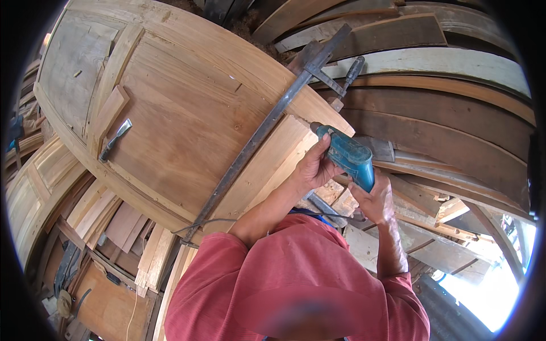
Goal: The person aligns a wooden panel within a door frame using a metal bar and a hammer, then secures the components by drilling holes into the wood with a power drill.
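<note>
Both of my hands grip a teal power drill point(351, 154) above the right-hand end of a framed wooden panel point(187, 108). My left hand point(314, 166) is closed round the underside of the drill's body near its front. Round the rear end, my right hand point(374, 196) is closed too. The drill's nose points left toward the panel's end rail, close to the wood; whether a bit touches it I cannot tell. A long metal bar clamp point(244, 149) lies across the panel just left of the drill. Its threaded handle point(354, 73) sticks out at the far edge.
A chisel point(116, 139) lies on the panel's left part beside a short wooden block point(111, 116). A dark cord point(210, 221) runs near my left arm. Stacked boards point(432, 102) fill the right side. More timber pieces point(108, 219) lie at the lower left.
</note>
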A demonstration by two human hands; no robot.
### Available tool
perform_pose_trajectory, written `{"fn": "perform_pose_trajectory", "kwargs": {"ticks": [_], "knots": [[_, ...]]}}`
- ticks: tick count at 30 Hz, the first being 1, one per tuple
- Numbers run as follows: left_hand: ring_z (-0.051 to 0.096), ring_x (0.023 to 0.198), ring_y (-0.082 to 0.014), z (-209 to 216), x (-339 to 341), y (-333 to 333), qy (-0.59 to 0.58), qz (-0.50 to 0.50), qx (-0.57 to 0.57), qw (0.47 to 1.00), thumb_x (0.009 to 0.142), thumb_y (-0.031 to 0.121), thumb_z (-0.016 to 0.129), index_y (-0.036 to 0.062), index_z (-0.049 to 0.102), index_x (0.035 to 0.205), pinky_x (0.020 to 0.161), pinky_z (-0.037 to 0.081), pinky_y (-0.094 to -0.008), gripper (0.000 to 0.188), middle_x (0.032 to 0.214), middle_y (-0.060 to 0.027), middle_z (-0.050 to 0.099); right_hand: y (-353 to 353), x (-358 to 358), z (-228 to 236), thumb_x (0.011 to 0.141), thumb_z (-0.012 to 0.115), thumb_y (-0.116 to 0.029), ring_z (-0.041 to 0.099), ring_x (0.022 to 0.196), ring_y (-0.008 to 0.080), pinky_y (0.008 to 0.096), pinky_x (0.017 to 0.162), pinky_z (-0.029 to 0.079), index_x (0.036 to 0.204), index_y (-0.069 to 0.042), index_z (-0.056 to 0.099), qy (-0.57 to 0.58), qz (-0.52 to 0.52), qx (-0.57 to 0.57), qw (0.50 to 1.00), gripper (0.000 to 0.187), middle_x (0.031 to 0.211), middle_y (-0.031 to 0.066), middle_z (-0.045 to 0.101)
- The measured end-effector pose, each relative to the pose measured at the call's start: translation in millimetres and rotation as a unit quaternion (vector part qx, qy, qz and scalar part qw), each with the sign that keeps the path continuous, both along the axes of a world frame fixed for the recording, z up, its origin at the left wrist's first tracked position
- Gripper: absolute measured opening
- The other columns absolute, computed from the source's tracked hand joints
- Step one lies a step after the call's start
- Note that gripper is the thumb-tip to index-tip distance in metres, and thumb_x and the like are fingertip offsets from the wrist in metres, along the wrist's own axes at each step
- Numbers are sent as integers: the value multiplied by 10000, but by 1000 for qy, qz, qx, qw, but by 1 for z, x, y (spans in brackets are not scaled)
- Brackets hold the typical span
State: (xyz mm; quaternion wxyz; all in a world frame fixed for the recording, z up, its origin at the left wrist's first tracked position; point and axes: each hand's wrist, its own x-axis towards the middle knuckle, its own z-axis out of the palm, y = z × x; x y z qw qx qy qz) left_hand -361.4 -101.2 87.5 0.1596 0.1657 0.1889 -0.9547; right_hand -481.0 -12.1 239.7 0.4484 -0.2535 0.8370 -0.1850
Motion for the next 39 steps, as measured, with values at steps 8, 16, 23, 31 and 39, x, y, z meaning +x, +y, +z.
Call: {"fn": "perform_pose_trajectory", "kwargs": {"ticks": [8, 16, 23, 31, 39], "knots": [[695, 1047, -284, 14, -1, -11, -67, 23, 79, 994, 915, 343, 755, 47, 582, 1225, 937, 585, -483, 462, 1160, -139, 690, -28, 7, 15, 829, 683, -165, 673, 872, 450, 463, 784, 522, 1070, 56, 630, 45, 62, 45, 996, 332, 887, 282, 665], [717, 957, -274, 4, -12, -14, -62, 76, 118, 988, 900, 278, 764, 57, 620, 1122, 900, 601, -452, 345, 1036, -128, 721, -64, -10, 20, 792, 689, -178, 657, 896, 468, 485, 812, 519, 1082, 39, 622, 31, 177, 133, 975, 368, 903, 283, 665], [717, 977, -282, 17, -13, -25, -77, 64, 129, 987, 920, 361, 725, 58, 642, 1065, 911, 585, -467, 347, 1006, -130, 727, -83, -18, 25, 788, 673, -170, 646, 970, 496, 524, 838, 509, 1150, 38, 584, 58, 237, 108, 964, 427, 966, 316, 658], [702, 941, -257, 13, -17, -22, -80, 73, 140, 984, 874, 363, 791, 98, 661, 1038, 911, 566, -430, 338, 1001, -100, 721, -74, -26, 22, 793, 718, -227, 663, 979, 455, 505, 835, 519, 1178, 27, 586, 55, 237, 180, 953, 479, 1019, 285, 667], [681, 987, -271, 10, 17, -23, -92, 52, 105, 989, 870, 358, 803, 96, 649, 1058, 934, 551, -484, 357, 1062, -79, 696, -63, -13, 17, 805, 728, -221, 675, 940, 435, 483, 827, 515, 1147, 20, 619, 84, 233, 87, 965, 432, 998, 259, 677]]}}
